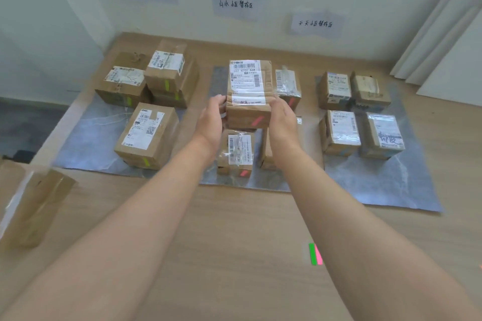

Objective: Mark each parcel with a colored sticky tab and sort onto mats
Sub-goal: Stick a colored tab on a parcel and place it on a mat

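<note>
Spare parcel (34, 206), far left: brown carton, cut off by the frame edge; no tab shows on the faces in view

Left mat (86, 148): grey sheet carrying stacked cartons with green tabs; the lower boxes are partly covered by those on top

Left hand (212, 122): fingers curled round the left side of the held parcel, clamped on it

Held parcel (249, 96): taped cardboard carton with a white shipping label on top and a pink tab (257, 120) on the near face, carried above the middle mat. Judged stiff and fairly light. The tape and label film look slick, so bare cardboard side walls are the better hold, low down and on opposite faces. Contents unknown; set down flat

Right hand (283, 122): palm on the right side, gripping; fingertips hidden behind the box

Middle mat (260, 182): pink-tabbed cartons, one mostly hidden by the right wrist

Tab pad (315, 254): green and pink strips on the floor, partly covered by the right forearm

Right mat (391, 185): four cartons; tab colours hard to make out
</note>
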The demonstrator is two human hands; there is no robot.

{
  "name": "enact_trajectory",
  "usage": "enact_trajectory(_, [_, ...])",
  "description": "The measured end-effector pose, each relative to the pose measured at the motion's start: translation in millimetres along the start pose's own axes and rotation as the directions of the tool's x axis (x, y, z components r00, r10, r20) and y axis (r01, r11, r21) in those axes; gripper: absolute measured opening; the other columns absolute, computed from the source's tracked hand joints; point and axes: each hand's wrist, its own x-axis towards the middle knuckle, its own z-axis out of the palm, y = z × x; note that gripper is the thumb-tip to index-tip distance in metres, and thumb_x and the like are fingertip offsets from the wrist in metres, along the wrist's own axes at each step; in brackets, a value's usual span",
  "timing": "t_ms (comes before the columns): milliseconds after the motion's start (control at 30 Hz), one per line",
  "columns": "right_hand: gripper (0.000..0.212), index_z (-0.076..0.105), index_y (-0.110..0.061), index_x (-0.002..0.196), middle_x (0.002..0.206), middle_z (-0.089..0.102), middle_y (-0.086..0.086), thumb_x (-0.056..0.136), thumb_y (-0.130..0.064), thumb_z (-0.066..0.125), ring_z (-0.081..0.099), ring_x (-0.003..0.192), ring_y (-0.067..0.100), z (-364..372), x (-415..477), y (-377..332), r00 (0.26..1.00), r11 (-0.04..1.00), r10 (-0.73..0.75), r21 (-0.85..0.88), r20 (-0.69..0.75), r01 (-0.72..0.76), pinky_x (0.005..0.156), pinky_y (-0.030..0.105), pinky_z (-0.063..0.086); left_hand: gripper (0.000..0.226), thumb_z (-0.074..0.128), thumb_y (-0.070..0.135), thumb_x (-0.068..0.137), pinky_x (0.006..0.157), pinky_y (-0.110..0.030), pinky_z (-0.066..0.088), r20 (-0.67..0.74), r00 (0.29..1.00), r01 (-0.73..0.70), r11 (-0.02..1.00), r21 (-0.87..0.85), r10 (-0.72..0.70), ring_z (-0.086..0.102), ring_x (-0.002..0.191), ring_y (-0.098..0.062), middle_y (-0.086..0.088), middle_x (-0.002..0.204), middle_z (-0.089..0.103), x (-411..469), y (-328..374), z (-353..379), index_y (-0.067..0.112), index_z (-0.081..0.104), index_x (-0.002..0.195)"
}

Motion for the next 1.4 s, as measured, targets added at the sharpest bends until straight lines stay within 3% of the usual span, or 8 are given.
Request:
enact_trajectory(433, [0.039,0.072,-0.024,0.116,0.095,0.076,0.009,0.093,-0.042,0.046,0.068,0.107,0.025,43.3,145.0,31.9,0.996,0.997,0.049,0.070,-0.070,-0.044,0.106,0.047,0.048,0.042,0.032,0.035,0.105,0.064,-0.014,0.047,-0.029,0.999,0.032,0.999,0.032,-0.031,0.064,0.081,0.000,0.024,0.071,0.072,171.4,-36.8,19.0,0.031,0.068,0.085])
enact_trajectory(633, [0.064,0.063,-0.019,0.119,0.131,0.067,0.007,0.072,-0.061,0.048,0.058,0.126,0.024,46.7,163.7,45.5,0.997,0.992,0.049,0.123,-0.062,-0.041,0.111,0.048,0.044,0.038,0.032,0.030,0.107,0.049,-0.008,0.045,0.015,1.000,0.003,0.999,0.032,-0.004,0.064,0.059,0.010,0.020,0.065,0.071,178.0,-45.0,28.0,0.027,0.067,0.091])
enact_trajectory(700, [0.063,0.059,-0.028,0.119,0.144,0.058,0.006,0.068,-0.063,0.049,0.051,0.136,0.025,43.6,157.3,42.6,0.996,0.986,0.062,0.159,-0.070,-0.051,0.115,0.050,0.039,0.032,0.033,0.034,0.107,0.070,-0.007,0.047,-0.012,1.000,-0.006,0.999,0.037,0.006,0.063,0.073,0.015,0.026,0.077,0.071,172.1,-43.9,24.7,0.032,0.063,0.095])
enact_trajectory(767, [0.059,0.058,-0.033,0.118,0.146,0.057,0.002,0.068,-0.063,0.050,0.047,0.141,0.026,37.5,153.4,42.5,0.995,0.978,0.073,0.200,-0.066,-0.058,0.117,0.052,0.037,0.036,0.033,0.042,0.105,0.106,-0.021,0.036,-0.034,0.999,-0.023,0.998,0.059,0.025,0.051,0.122,0.005,0.019,0.132,0.061,166.6,-43.3,18.6,0.031,0.056,0.132])
enact_trajectory(900, [0.044,0.060,-0.035,0.105,0.122,0.060,-0.008,0.070,-0.061,0.050,0.054,0.120,0.019,27.1,116.4,15.8,0.996,0.976,0.065,0.210,-0.065,-0.050,0.115,0.051,0.038,0.056,0.031,0.047,0.104,0.115,-0.030,0.021,-0.010,1.000,-0.025,0.999,0.040,0.026,0.025,0.148,-0.011,0.005,0.162,0.029,123.9,-15.3,12.8,0.025,0.031,0.155])
enact_trajectory(1067, [0.021,0.059,-0.024,0.097,0.061,0.052,-0.014,0.100,-0.039,0.044,0.047,0.066,0.008,10.6,39.0,-36.6,0.995,0.983,0.033,0.181,-0.096,-0.016,0.071,0.028,0.038,0.062,0.032,0.056,0.099,0.122,-0.039,0.018,0.014,0.996,-0.089,0.994,0.057,0.088,0.022,0.149,-0.012,0.007,0.162,0.027,57.5,18.2,2.1,0.029,0.033,0.154])
enact_trajectory(1233, [0.028,0.062,-0.022,0.120,0.085,0.054,-0.010,0.104,-0.038,0.044,0.049,0.075,0.003,4.5,-48.7,-70.7,0.997,0.979,-0.039,0.196,-0.069,0.052,0.067,0.023,0.039,0.059,0.029,0.053,0.102,0.123,-0.039,0.015,0.040,0.989,-0.141,0.989,0.034,0.140,0.020,0.151,-0.014,0.004,0.163,0.025,-21.4,36.5,-22.4,0.028,0.031,0.155])
enact_trajectory(1400, [0.032,0.064,-0.018,0.122,0.125,0.063,-0.007,0.103,-0.036,0.047,0.054,0.122,0.013,9.6,-137.5,-80.3,0.992,0.965,-0.097,0.237,-0.081,0.113,0.092,0.029,0.038,0.069,0.032,0.064,0.094,0.122,-0.041,0.014,0.117,0.985,-0.140,0.987,0.073,0.131,0.019,0.151,-0.013,0.007,0.164,0.024,-94.4,34.8,-57.9,0.033,0.031,0.155])
